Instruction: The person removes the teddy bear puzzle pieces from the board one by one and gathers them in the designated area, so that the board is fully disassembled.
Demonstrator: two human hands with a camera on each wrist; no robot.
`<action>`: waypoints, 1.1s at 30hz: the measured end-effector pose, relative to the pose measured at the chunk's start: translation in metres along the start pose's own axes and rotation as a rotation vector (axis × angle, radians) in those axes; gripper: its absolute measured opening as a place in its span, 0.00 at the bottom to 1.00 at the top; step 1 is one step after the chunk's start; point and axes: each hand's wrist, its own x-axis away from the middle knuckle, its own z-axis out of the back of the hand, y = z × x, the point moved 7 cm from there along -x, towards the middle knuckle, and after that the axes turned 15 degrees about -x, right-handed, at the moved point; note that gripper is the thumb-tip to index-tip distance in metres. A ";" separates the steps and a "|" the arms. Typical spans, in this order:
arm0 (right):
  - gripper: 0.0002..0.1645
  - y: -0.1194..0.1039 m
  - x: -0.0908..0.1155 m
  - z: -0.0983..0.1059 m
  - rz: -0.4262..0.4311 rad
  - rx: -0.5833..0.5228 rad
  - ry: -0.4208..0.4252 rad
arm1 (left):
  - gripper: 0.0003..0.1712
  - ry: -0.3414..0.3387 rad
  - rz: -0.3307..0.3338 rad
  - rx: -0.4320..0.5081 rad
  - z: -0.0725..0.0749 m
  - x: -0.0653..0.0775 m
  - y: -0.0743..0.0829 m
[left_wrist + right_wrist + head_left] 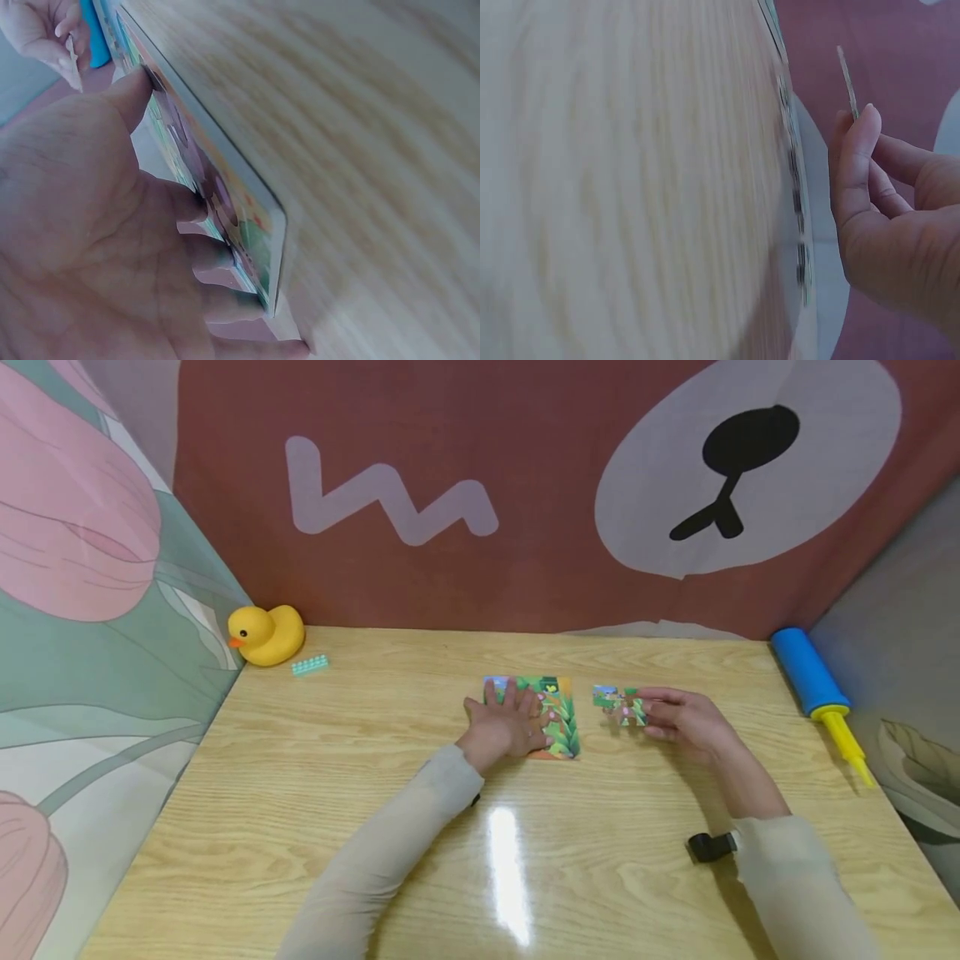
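Observation:
A colourful puzzle board (pixel 564 718) with a green leafy picture lies flat on the table. My left hand (pixel 504 727) rests on it with fingers spread, covering much of its left side. The fingertips touch the board's face and edge in the left wrist view, where the board (pixel 251 217) shows a pale rim. To the right, my right hand (pixel 690 720) pinches a thin puzzle piece (pixel 847 79) between thumb and fingers, held above the table. Beneath and beside that piece, other puzzle pieces (pixel 603 694) lie on the table, partly hidden by it.
At the back left sit a yellow rubber duck (pixel 268 635) and a small turquoise studded brick (pixel 310 665). A blue and yellow pump (pixel 813 677) lies along the right edge. Printed cloth (pixel 465 585) hangs behind the wooden table (pixel 337 793).

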 end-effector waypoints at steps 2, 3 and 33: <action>0.16 -0.002 0.003 0.006 0.001 -0.011 0.007 | 0.44 -0.001 0.002 0.003 0.000 0.000 -0.001; 0.14 -0.002 0.005 0.009 0.002 -0.014 0.011 | 0.44 0.000 0.002 0.006 0.000 0.000 -0.001; 0.14 0.001 0.034 0.076 -0.052 0.186 0.137 | 0.50 0.030 0.038 0.013 0.001 -0.001 -0.002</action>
